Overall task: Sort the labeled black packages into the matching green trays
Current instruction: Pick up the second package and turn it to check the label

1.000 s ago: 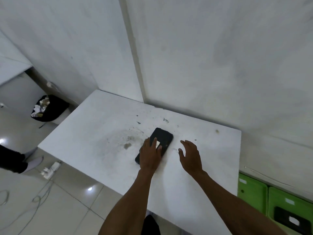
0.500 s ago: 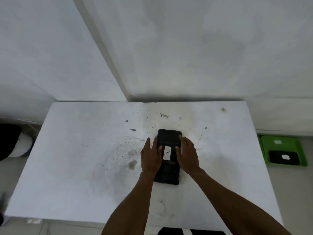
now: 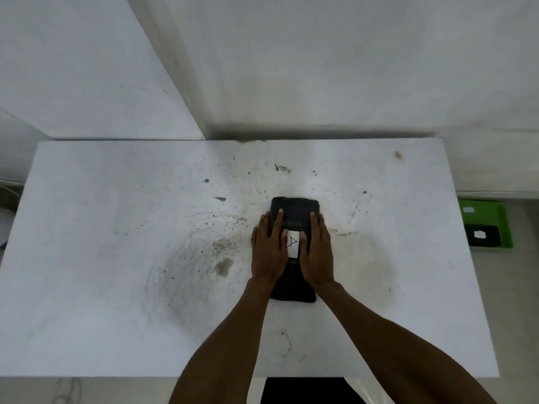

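A black package (image 3: 294, 211) lies lengthwise on the white table (image 3: 116, 258), a little right of its middle. Its white label (image 3: 293, 243) carries a hand-drawn letter that reads like an A turned sideways. My left hand (image 3: 268, 249) rests flat on the package's left side and my right hand (image 3: 318, 249) lies flat on its right side, fingers pointing away from me. The label shows between the two hands. On the floor to the right stands a green tray (image 3: 501, 223) with a white tag and another black labeled package (image 3: 482, 236) inside.
The tabletop is stained and speckled with dark marks around its middle. White walls meet in a corner just behind the table. The table's right edge runs close to the green tray. Tiled floor shows below the front edge.
The view swung so the table is now square-on. My right hand came down onto the package beside the left, and the package turned from slanted to lengthwise.
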